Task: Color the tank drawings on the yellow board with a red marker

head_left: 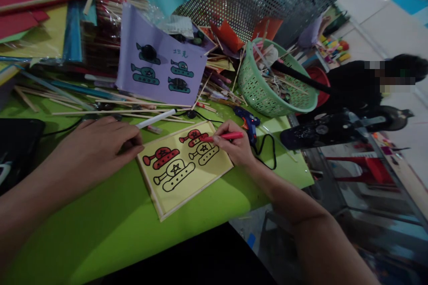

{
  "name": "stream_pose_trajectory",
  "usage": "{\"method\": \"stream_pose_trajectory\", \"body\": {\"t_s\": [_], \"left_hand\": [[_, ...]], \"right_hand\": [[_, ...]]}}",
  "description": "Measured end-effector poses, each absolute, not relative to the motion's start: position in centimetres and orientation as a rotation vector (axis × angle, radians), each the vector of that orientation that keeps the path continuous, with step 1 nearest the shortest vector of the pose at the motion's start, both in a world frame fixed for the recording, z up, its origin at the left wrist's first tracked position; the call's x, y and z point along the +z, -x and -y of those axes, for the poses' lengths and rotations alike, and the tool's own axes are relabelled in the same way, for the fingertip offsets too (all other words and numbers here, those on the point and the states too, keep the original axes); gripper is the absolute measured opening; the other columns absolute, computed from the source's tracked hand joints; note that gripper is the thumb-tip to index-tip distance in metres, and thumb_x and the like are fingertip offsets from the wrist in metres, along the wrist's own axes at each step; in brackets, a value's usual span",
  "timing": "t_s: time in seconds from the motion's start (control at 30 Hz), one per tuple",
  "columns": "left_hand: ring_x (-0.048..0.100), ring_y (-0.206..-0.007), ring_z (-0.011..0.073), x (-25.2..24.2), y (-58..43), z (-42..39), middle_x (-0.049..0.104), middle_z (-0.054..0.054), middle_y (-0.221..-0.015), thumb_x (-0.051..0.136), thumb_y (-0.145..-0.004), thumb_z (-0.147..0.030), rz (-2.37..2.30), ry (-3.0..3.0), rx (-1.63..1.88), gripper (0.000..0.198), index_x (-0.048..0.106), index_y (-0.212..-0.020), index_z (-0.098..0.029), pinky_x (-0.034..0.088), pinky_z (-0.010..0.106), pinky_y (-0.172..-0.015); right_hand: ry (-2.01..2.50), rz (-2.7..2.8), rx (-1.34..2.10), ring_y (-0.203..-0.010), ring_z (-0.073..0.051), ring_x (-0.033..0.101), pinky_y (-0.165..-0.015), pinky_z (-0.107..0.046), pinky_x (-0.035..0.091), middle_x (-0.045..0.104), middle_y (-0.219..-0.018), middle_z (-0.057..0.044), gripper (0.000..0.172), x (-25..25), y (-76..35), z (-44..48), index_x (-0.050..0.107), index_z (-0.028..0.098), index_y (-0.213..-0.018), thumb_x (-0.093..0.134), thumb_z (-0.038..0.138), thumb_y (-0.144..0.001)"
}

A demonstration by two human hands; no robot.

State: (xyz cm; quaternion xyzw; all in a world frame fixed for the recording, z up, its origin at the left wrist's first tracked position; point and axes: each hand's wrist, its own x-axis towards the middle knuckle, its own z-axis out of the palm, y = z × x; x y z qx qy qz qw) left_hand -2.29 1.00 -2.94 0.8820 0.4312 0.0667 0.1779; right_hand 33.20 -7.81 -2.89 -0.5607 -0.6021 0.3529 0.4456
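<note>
In the head view a yellow card point(187, 193) framed with thin wooden strips lies on the green tabletop. Several outlined tanks with stars are drawn on it; one is filled in red, and another is partly red. A red marker point(231, 136) is gripped in my right hand point(236, 144), its tip at the partly red tank. At the card's upper left corner, the bent fingers of my left hand point(107, 142) close on the edge. From beside those fingers a white marker point(157, 119) with a dark end sticks out; I cannot tell whether they grip it.
Behind the card stands a purple sheet point(162, 55) with dark green tanks, among wooden sticks. A blue glue gun point(249, 121), its black cord and a green basket point(277, 107) are at the right. A black object point(22, 142) is far left. Another person point(354, 82) is beyond the basket.
</note>
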Motion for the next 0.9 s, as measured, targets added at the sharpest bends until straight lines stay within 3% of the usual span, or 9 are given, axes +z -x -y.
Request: {"method": "stream_pose_trajectory", "body": {"t_s": [0.9], "left_hand": [[0.066, -0.093, 0.0335, -3.69, 2.58, -1.07, 0.076, 0.004, -0.083, 0.051, -0.099, -0.052, -1.192, -2.49, 0.251, 0.031, 0.07, -0.083, -0.033, 0.039, 0.045, -0.083]], "right_hand": [[1.324, 1.475, 0.87, -0.072, -0.017, 0.064, -0.068, -0.033, 0.049, 0.069, -0.08, 0.002, 0.011, -3.34, -33.26, 7.81, 0.073, 0.025, -0.089, 0.083, 0.027, -0.094]]}}
